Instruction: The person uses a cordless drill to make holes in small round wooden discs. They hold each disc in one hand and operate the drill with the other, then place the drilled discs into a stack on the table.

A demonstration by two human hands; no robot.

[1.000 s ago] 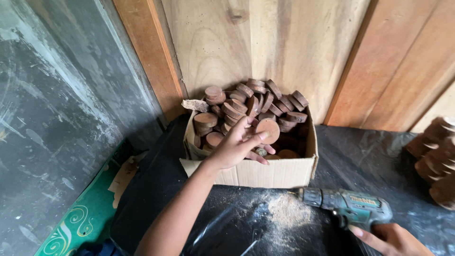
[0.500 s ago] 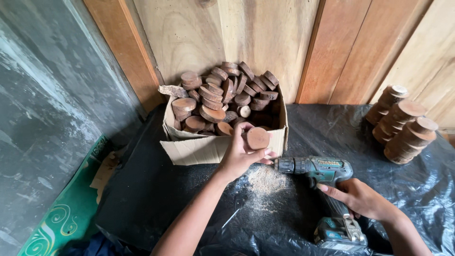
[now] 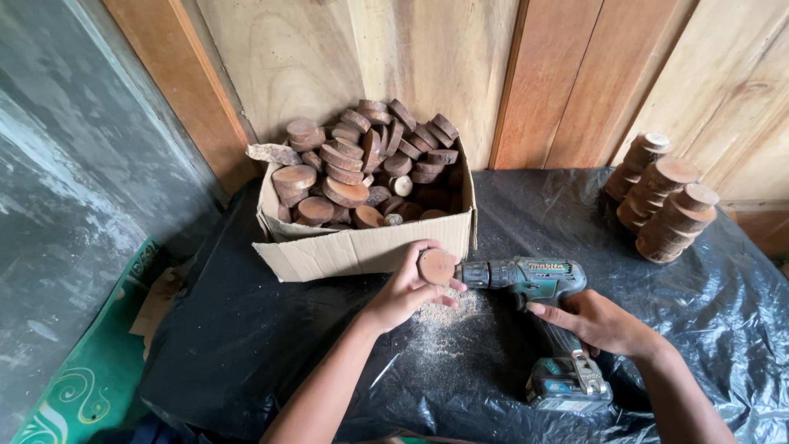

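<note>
My left hand (image 3: 404, 289) grips a small round wooden disc (image 3: 436, 265) and holds it flat side against the chuck end of a teal cordless drill (image 3: 534, 284). The drill lies on black plastic sheeting (image 3: 246, 329). My right hand (image 3: 598, 319) rests on the drill's handle, fingers wrapped loosely around it. Pale sawdust (image 3: 448, 325) is spread on the sheeting just below the disc. Behind my left hand stands an open cardboard box (image 3: 362, 247) piled with several similar wooden discs (image 3: 362, 156).
Three stacks of wooden discs (image 3: 666, 205) lean against the wooden plank wall (image 3: 427, 57) at the right. A grey concrete wall (image 3: 66, 164) runs along the left, with a green patterned mat (image 3: 74, 386) and cardboard scraps (image 3: 160, 292) below it.
My left hand took a disc out of the box and brought it down to the drill's tip. My right hand closed onto the drill handle. The view shifted left.
</note>
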